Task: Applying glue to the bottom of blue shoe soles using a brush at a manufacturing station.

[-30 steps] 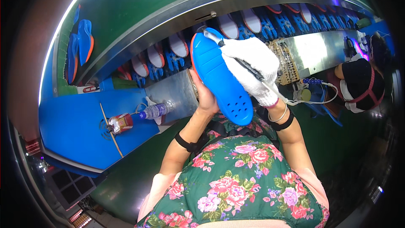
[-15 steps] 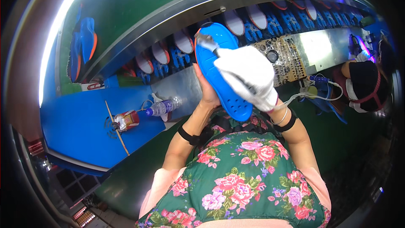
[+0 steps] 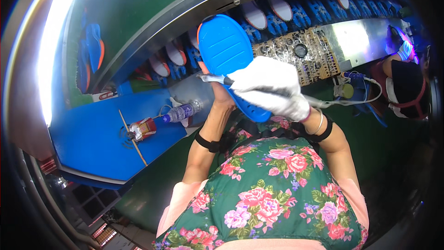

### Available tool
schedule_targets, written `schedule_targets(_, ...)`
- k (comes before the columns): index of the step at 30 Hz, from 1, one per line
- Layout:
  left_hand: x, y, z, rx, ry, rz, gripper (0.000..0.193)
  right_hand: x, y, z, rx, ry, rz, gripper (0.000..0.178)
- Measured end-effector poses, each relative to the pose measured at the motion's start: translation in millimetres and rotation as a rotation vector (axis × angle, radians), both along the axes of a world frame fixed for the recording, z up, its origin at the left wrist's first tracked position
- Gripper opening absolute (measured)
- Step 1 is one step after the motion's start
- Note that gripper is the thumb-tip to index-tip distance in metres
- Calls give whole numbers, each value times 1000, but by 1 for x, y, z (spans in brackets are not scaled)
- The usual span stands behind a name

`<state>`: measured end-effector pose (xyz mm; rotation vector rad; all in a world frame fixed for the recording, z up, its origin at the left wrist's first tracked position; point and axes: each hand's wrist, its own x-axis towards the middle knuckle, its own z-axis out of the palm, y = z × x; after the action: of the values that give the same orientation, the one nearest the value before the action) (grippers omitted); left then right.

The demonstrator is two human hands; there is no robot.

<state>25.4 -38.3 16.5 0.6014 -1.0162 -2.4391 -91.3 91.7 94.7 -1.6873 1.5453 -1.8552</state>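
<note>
My bare left hand grips a blue shoe sole from its left edge and underside, most of the fingers hidden beneath it. The sole tilts up to the left, its ridged toe end far from me and its heel close to my apron. A thin orange edge shows along its far left side. My right hand, in a white glove, is closed round the dark handle of a brush. The pale bristle end sits over the sole's left edge around the middle; whether it touches is unclear. The glove covers part of the heel.
Beyond my hands, shoes on blue holders line a conveyor. A taped cardboard piece lies on the metal ledge. On the blue table at left are a red container with a stick and a plastic bottle. Another person works at right.
The sole has shifted up and left in my left hand. My right hand has brought the brush from the toe area down to the left edge at the sole's middle.
</note>
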Motion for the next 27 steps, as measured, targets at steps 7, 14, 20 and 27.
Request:
schedule_targets(7,-13,-7,-4,83,51,-23,105,3,5,-14,-31,305,-172,28)
schedule_targets(14,-19,-20,-6,122,189,-83,114,-7,13,-6,29,31,-105,22)
schedule_targets(20,-16,-36,-16,289,407,-220,119,15,13,-14,10,210,-52,25)
schedule_targets(27,-19,-44,-13,321,419,-173,117,17,14,-18,15,365,-129,30)
